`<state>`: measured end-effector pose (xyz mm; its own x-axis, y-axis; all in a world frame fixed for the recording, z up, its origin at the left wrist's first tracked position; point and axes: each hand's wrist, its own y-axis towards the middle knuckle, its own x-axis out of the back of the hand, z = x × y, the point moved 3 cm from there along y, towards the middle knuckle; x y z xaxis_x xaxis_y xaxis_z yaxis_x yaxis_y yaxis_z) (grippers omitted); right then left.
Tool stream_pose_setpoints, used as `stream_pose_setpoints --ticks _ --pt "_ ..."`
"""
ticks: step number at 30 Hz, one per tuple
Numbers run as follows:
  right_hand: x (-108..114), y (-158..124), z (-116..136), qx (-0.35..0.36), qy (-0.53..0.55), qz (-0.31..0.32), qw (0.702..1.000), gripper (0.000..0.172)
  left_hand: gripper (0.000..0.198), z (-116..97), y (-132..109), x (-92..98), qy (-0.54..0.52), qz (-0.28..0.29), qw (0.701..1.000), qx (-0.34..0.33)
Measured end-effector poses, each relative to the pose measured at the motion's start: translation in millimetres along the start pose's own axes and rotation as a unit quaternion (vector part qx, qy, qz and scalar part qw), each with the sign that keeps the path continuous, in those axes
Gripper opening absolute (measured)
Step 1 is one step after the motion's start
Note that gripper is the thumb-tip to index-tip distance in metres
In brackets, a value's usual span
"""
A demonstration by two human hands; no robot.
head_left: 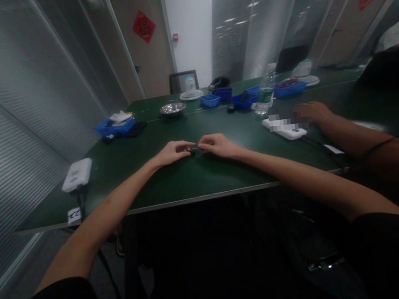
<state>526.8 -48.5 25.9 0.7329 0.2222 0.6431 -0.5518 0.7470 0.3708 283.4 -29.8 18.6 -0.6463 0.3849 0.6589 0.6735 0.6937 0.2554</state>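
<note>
My left hand (173, 152) and my right hand (218, 146) meet fingertip to fingertip, low over the dark green table (174, 183). Between the left thumb and fingers sits a small black piece (192, 153), too small and dim to name. The right thumb and fingers are pinched together at its right side. A thin, pale sliver (196, 148) shows between the two hands; whether the right fingers grip it is hard to make out.
White power banks (77, 175) with cables lie left and right. A co-worker's hand (312, 112) rests near the right one. Farther back stand a water bottle (264, 94), a steel bowl (172, 109), a white basket (191, 95) and several blue trays (289, 89). The table's front edge (191, 200) is near me.
</note>
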Motion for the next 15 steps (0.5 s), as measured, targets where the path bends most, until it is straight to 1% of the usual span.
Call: stream_pose_setpoints --ticks 3,7,11,15 --pt "-0.2 -2.0 4.3 0.020 -0.033 -0.007 0.999 0.032 0.051 2.5 0.1 -1.4 0.000 -0.004 1.000 -0.001" --pt "1.0 -5.0 6.8 0.023 -0.057 -0.031 0.998 0.029 0.046 4.6 -0.9 -0.5 0.003 -0.010 1.000 0.005" --pt "-0.3 -6.9 8.8 0.033 -0.056 -0.021 0.998 0.027 0.038 1.3 -1.7 0.8 0.000 -0.011 1.000 -0.004" --pt "-1.7 -7.3 11.2 0.049 -0.071 -0.013 0.996 0.027 0.033 -3.7 -1.2 -2.1 -0.017 0.009 1.000 -0.017"
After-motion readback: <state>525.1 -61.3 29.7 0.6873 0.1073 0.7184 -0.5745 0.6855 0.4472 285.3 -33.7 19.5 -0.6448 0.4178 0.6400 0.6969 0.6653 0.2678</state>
